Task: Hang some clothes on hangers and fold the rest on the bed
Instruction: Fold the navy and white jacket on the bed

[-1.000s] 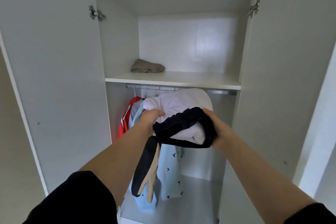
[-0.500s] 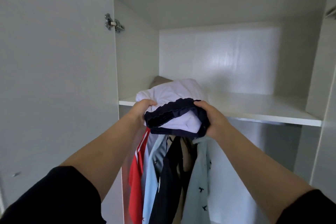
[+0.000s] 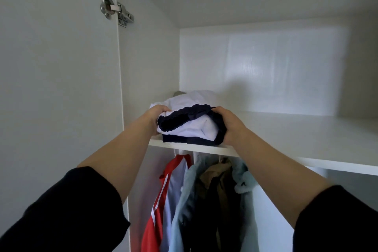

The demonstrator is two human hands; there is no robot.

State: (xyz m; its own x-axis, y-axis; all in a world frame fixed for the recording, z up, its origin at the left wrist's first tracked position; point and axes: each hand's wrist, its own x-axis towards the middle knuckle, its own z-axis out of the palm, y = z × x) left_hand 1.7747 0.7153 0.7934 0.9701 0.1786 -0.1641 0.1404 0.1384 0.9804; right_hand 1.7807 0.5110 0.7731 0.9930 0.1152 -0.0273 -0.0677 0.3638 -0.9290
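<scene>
A folded bundle of clothes (image 3: 190,127) is set at the shelf (image 3: 286,139) edge, grasped by the left hand (image 3: 156,116) and right hand (image 3: 230,125). Shirts (image 3: 184,200) are already hung below; release is judged to remain.

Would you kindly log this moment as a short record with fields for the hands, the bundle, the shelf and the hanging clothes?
shelf: white, inside the wardrobe
folded bundle: white and navy, seemingly resting on the shelf's front edge
left hand: grips the folded bundle's left end
right hand: grips the folded bundle's right end
hanging clothes: red, pale blue, black, tan, below the shelf
</scene>
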